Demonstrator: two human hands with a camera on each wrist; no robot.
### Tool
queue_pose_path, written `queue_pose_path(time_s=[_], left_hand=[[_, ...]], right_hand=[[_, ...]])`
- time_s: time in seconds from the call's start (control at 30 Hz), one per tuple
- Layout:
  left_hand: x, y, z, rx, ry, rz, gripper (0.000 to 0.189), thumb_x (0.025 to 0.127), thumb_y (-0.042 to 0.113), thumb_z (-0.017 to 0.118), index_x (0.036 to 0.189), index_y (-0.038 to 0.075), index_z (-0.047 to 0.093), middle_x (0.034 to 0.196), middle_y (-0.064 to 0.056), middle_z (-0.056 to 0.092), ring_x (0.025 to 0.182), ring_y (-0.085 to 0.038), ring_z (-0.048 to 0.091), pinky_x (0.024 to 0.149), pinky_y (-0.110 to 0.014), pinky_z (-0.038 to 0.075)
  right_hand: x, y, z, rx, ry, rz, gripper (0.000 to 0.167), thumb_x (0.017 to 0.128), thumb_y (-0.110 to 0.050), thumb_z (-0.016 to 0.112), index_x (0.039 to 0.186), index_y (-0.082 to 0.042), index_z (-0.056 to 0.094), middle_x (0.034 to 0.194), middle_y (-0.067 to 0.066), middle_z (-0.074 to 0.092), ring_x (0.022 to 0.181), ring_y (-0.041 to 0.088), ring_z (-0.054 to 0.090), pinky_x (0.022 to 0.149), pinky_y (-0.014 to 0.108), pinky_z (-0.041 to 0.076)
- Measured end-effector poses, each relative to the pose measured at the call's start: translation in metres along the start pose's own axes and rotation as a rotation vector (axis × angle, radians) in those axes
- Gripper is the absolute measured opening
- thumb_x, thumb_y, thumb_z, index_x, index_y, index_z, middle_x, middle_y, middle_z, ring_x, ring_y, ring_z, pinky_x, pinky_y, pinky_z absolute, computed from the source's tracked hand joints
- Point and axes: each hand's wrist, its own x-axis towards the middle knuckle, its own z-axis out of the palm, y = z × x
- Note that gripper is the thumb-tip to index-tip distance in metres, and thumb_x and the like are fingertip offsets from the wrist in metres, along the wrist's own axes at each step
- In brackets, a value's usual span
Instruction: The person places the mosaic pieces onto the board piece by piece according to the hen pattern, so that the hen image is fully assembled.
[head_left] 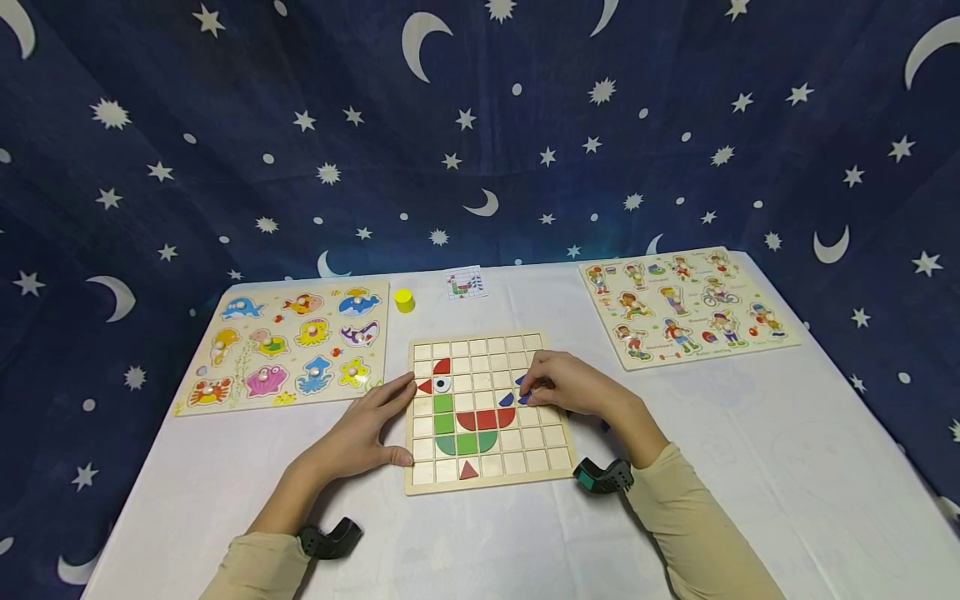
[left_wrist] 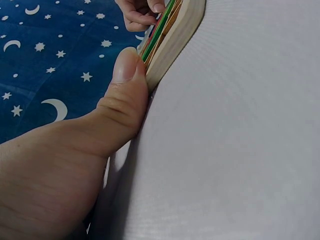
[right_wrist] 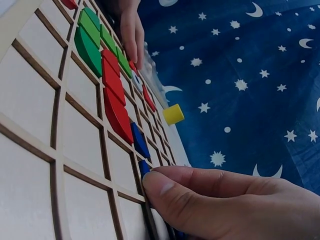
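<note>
A wooden grid board (head_left: 540,462) lies on the table, bearing a bird-like figure of coloured pieces. My left hand (head_left: 352,437) rests along its left edge; the thumb (left_wrist: 122,95) touches the rim. Over the right side of the grid, my right hand (head_left: 573,383) pinches a small blue piece (right_wrist: 144,169) between thumb and forefinger, at a cell. Beside it lies a blue curved piece (head_left: 507,400), with another blue piece (head_left: 520,380) above, partly hidden by the fingers. Red pieces (head_left: 487,419), green pieces (head_left: 444,423), and a white eye piece (head_left: 442,383) sit in cells.
A sea-animal puzzle board (head_left: 281,346) lies at left, a sports-figure puzzle board (head_left: 690,308) at right. Behind the grid stand a yellow cylinder (head_left: 404,301) and a small pattern card (head_left: 466,284). A dark blue star-and-moon curtain (head_left: 480,125) hangs behind the white table.
</note>
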Motion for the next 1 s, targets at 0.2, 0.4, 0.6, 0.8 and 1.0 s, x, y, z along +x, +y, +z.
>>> queue_pose_path(time_s=[0.2,0.4,0.6,0.8,1.0], left_hand=[[0.000,0.000,-0.001,0.001,-0.020,-0.016,0.110,0.063,0.067,0.071,0.150,0.014,0.029,0.159,0.002,0.019,0.145,-0.028,0.021,0.111,-0.055,0.025],[0.001,-0.001,0.000,0.000,-0.024,-0.020,0.110,0.063,0.067,0.071,0.150,0.015,0.029,0.159,0.003,0.018,0.145,-0.027,0.020,0.112,-0.054,0.025],[-0.001,-0.001,0.000,0.004,-0.006,0.000,0.110,0.062,0.067,0.071,0.149,0.012,0.031,0.159,0.001,0.021,0.144,-0.029,0.023,0.110,-0.056,0.026],[-0.001,-0.001,0.001,0.005,0.018,0.021,0.109,0.062,0.065,0.072,0.148,0.011,0.032,0.158,-0.001,0.023,0.143,-0.031,0.025,0.109,-0.057,0.028],[0.000,-0.001,0.000,0.002,0.011,0.014,0.109,0.062,0.066,0.071,0.149,0.012,0.032,0.159,0.001,0.021,0.143,-0.030,0.024,0.109,-0.056,0.027]], right_hand=[[0.000,0.000,-0.003,0.007,0.006,-0.011,0.009,0.085,-0.026,0.071,0.093,-0.021,0.073,0.090,-0.009,0.057,0.079,0.008,0.050,0.073,0.024,0.044],[-0.009,0.017,-0.019,0.038,0.065,0.070,0.012,0.086,-0.025,0.071,0.097,-0.020,0.072,0.085,-0.007,0.057,0.071,0.010,0.048,0.065,0.025,0.043],[-0.021,0.036,-0.029,0.071,0.049,0.174,0.012,0.085,-0.019,0.072,0.096,-0.015,0.069,0.080,-0.003,0.055,0.071,0.012,0.046,0.065,0.026,0.040],[-0.021,0.039,-0.027,0.064,0.001,0.171,0.018,0.082,-0.019,0.075,0.097,-0.014,0.068,0.081,-0.001,0.054,0.069,0.012,0.044,0.064,0.026,0.039],[-0.020,0.037,-0.026,0.041,0.004,0.175,0.020,0.081,-0.019,0.076,0.097,-0.013,0.066,0.082,0.000,0.055,0.068,0.012,0.044,0.063,0.025,0.039]])
